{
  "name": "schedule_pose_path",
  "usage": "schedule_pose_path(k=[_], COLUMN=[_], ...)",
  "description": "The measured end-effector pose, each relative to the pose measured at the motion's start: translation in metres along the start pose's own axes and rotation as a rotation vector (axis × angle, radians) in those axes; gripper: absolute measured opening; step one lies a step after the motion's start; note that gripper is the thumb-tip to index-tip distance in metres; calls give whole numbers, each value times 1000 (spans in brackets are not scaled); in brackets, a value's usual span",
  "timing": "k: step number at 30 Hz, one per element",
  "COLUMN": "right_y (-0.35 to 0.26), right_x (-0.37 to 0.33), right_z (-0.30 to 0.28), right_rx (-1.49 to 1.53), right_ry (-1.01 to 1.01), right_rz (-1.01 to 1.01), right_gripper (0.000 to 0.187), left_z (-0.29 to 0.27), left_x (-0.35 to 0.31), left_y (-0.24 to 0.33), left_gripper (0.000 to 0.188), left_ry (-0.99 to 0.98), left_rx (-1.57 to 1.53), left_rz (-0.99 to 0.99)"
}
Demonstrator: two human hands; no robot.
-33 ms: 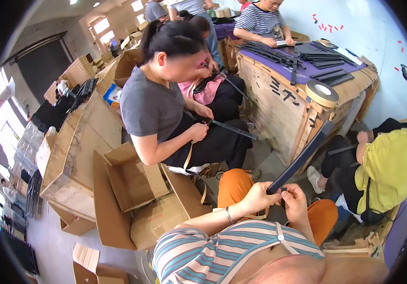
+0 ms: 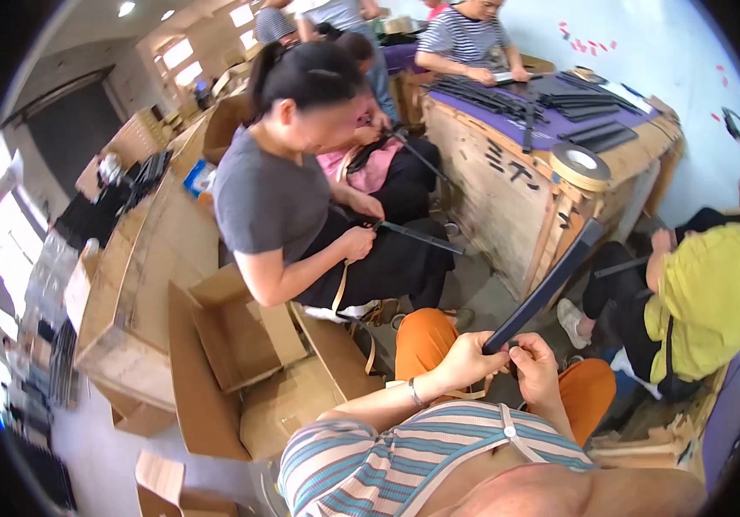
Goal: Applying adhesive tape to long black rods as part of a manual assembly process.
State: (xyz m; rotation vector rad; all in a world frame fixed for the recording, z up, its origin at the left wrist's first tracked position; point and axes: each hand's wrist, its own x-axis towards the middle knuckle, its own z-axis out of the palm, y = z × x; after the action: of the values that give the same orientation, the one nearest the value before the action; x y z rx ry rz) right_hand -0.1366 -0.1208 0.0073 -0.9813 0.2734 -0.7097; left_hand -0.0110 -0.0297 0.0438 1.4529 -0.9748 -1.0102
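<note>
My left hand [image 2: 465, 362] is closed round the lower end of a long flat black strip [image 2: 547, 284]. The strip slants up and away to the right, toward the wooden bench. Fingers of my right hand [image 2: 535, 360] are pinched together beside that same end, close to the left fingertips. What lies between them is too small to make out. Below the hands, a narrow tan band [image 2: 473, 394] loops over my lap. Both hands are above my orange trousers [image 2: 426, 340].
An open cardboard box [image 2: 202, 388] stands at my left. Ahead, a wooden bench [image 2: 482, 172] carries black strips [image 2: 594, 105] and a tape roll [image 2: 579, 165]. A seated person in grey [image 2: 275, 189] works close by on the left; another in yellow [image 2: 710, 302] sits at the right.
The surroundings have shifted slightly to the left in the picture. My hands and the black strip keep almost the same pose.
</note>
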Motion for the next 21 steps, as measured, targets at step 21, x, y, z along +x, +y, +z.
schedule_pose_path(k=[21], right_y=[-5], right_x=[-22], right_z=[-11], right_rx=[-214], right_ry=[-64], right_rz=[148], right_gripper=[22], left_z=[11], left_x=[-7], left_y=[-21], left_gripper=[8], left_ry=[106], left_rx=[52], left_rz=[-63])
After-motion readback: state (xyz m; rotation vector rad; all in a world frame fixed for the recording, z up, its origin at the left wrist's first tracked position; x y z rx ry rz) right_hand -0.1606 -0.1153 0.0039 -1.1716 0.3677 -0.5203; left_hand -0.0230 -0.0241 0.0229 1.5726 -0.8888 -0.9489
